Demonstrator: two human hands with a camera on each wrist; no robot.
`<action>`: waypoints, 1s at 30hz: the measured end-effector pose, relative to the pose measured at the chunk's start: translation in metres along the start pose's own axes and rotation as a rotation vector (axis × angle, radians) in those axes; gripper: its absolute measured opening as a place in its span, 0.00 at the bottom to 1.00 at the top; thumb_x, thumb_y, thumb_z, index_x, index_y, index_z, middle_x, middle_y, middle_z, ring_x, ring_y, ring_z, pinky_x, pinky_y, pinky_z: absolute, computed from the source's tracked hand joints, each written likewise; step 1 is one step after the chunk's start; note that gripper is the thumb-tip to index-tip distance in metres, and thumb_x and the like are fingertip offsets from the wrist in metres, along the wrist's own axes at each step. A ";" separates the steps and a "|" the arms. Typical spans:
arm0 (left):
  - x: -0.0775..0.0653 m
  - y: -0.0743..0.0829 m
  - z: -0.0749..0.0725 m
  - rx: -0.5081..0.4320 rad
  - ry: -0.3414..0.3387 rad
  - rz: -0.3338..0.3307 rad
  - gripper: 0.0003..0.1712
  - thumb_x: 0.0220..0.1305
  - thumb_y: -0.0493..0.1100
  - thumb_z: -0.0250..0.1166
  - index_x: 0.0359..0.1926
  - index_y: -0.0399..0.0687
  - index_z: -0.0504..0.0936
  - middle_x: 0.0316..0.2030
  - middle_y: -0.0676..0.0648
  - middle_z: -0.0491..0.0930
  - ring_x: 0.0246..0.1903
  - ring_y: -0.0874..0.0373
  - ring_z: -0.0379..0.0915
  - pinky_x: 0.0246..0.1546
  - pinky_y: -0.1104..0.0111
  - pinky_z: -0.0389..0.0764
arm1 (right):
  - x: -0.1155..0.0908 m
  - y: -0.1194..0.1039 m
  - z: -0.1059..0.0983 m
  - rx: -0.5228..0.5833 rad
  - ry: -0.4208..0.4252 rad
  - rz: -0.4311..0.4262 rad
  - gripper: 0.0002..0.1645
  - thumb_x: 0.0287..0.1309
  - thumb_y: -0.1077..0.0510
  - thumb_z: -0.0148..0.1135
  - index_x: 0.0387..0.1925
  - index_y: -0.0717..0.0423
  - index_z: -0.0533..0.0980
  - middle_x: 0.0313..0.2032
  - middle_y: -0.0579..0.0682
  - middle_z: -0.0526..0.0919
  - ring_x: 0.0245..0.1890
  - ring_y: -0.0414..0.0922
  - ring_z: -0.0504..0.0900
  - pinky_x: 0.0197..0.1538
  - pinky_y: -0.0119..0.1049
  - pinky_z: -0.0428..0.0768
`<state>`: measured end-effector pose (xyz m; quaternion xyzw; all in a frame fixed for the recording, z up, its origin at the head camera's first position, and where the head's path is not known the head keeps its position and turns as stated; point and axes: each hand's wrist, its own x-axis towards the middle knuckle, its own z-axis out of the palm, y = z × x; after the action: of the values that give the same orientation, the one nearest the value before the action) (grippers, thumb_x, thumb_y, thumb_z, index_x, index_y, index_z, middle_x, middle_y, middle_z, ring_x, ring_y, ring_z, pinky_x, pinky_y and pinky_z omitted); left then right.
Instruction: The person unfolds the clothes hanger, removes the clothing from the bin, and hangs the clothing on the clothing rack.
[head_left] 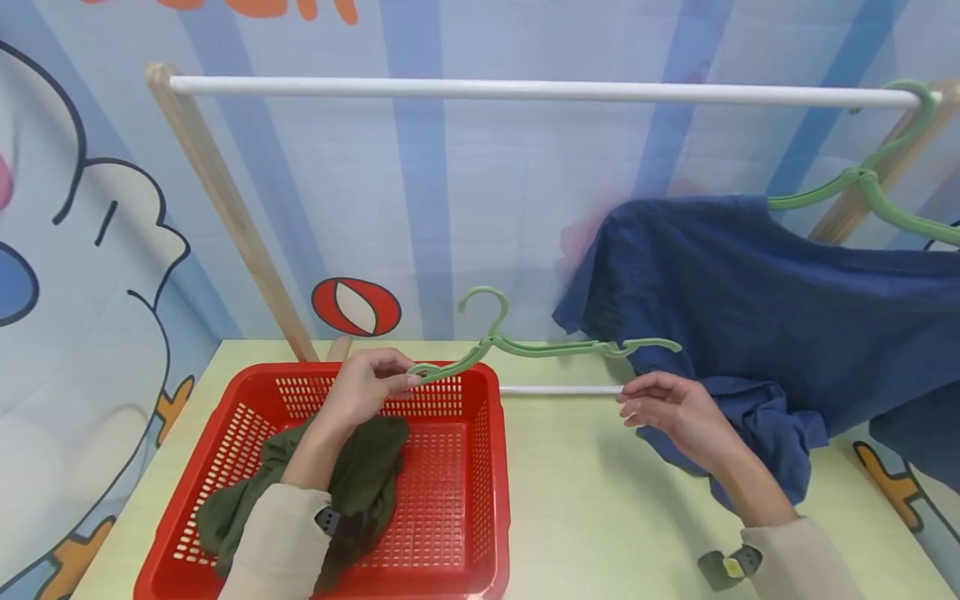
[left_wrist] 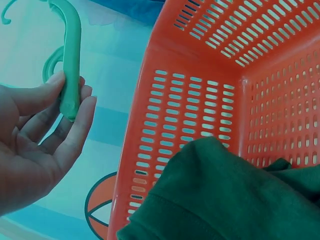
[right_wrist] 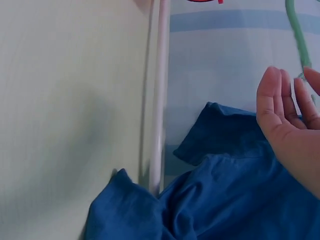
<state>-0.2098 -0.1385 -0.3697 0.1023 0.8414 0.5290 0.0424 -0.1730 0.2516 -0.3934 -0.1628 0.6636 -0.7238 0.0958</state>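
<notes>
My left hand (head_left: pixel 372 385) pinches one end of a green plastic hanger (head_left: pixel 551 348) between thumb and fingers. The hanger is held up over the back rim of the red basket (head_left: pixel 501 500), its hook pointing upward. In the left wrist view the thumb presses against the hanger's arm (left_wrist: pixel 71 60). To the right, my right hand (head_left: pixel 678 417) is below the hanger's free end, fingers loosely bent and holding nothing. Behind that hand hangs a dark blue shirt (head_left: pixel 697 275) on a second green hanger (head_left: pixel 817 193). A dark green garment (head_left: pixel 375 467) lies crumpled in the basket.
A white rail (head_left: pixel 525 90) runs across the top between wooden posts (head_left: pixel 232 208). Low behind the hands, a white bar (head_left: pixel 558 390) crosses just above the pale yellow table (head_left: pixel 585 517). A printed cloth backdrop (head_left: pixel 495 208) stands behind the rack.
</notes>
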 end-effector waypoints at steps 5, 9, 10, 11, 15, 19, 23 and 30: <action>-0.002 0.000 0.003 0.033 -0.023 0.033 0.05 0.56 0.32 0.64 0.35 0.36 0.82 0.29 0.43 0.80 0.30 0.48 0.77 0.32 0.60 0.79 | 0.003 -0.013 0.005 -0.053 -0.073 -0.058 0.10 0.58 0.72 0.52 0.43 0.70 0.72 0.39 0.52 0.81 0.38 0.46 0.81 0.44 0.39 0.78; -0.004 0.002 0.011 0.073 -0.045 0.059 0.04 0.55 0.32 0.65 0.33 0.38 0.83 0.28 0.45 0.80 0.27 0.51 0.75 0.30 0.60 0.77 | 0.012 -0.024 0.015 -0.066 -0.080 -0.086 0.10 0.58 0.71 0.54 0.42 0.70 0.72 0.39 0.53 0.81 0.38 0.46 0.80 0.45 0.38 0.78; -0.004 0.003 0.013 0.076 -0.052 0.064 0.04 0.54 0.32 0.65 0.33 0.38 0.83 0.28 0.45 0.80 0.27 0.51 0.75 0.29 0.61 0.77 | 0.015 -0.026 0.018 -0.070 -0.074 -0.090 0.09 0.58 0.71 0.54 0.42 0.69 0.72 0.39 0.54 0.81 0.38 0.47 0.80 0.46 0.38 0.77; -0.004 0.004 0.015 0.079 -0.055 0.068 0.04 0.54 0.33 0.65 0.33 0.39 0.83 0.28 0.45 0.80 0.26 0.52 0.74 0.28 0.62 0.76 | 0.018 -0.027 0.021 -0.079 -0.066 -0.095 0.09 0.57 0.71 0.55 0.42 0.69 0.73 0.39 0.54 0.81 0.38 0.47 0.80 0.46 0.38 0.77; -0.005 0.008 0.021 0.076 -0.075 0.127 0.03 0.54 0.32 0.65 0.31 0.38 0.83 0.26 0.45 0.80 0.26 0.51 0.74 0.26 0.65 0.75 | 0.028 -0.029 0.035 -0.164 -0.028 -0.104 0.11 0.55 0.70 0.58 0.42 0.71 0.73 0.40 0.55 0.80 0.40 0.46 0.80 0.45 0.37 0.78; -0.007 0.014 0.026 0.082 -0.077 0.164 0.02 0.53 0.31 0.66 0.30 0.39 0.83 0.25 0.49 0.80 0.25 0.54 0.73 0.26 0.66 0.75 | 0.035 -0.028 0.048 -0.280 -0.001 -0.064 0.14 0.54 0.68 0.60 0.43 0.71 0.74 0.40 0.57 0.79 0.39 0.45 0.80 0.43 0.36 0.78; -0.009 0.018 0.029 0.103 -0.079 0.169 0.03 0.53 0.31 0.66 0.30 0.41 0.84 0.24 0.50 0.79 0.23 0.57 0.71 0.25 0.66 0.75 | 0.038 -0.027 0.057 -0.339 -0.019 -0.021 0.16 0.52 0.68 0.62 0.45 0.70 0.75 0.41 0.61 0.78 0.38 0.47 0.80 0.44 0.37 0.78; -0.011 0.021 0.030 0.113 -0.078 0.167 0.03 0.53 0.32 0.66 0.30 0.41 0.84 0.23 0.51 0.79 0.22 0.56 0.70 0.24 0.66 0.75 | 0.044 -0.021 0.063 -0.396 -0.061 -0.022 0.15 0.50 0.70 0.63 0.42 0.70 0.76 0.38 0.59 0.79 0.36 0.46 0.79 0.41 0.34 0.79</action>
<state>-0.1914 -0.1059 -0.3643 0.1948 0.8560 0.4782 0.0249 -0.1891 0.1799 -0.3632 -0.2075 0.7879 -0.5750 0.0740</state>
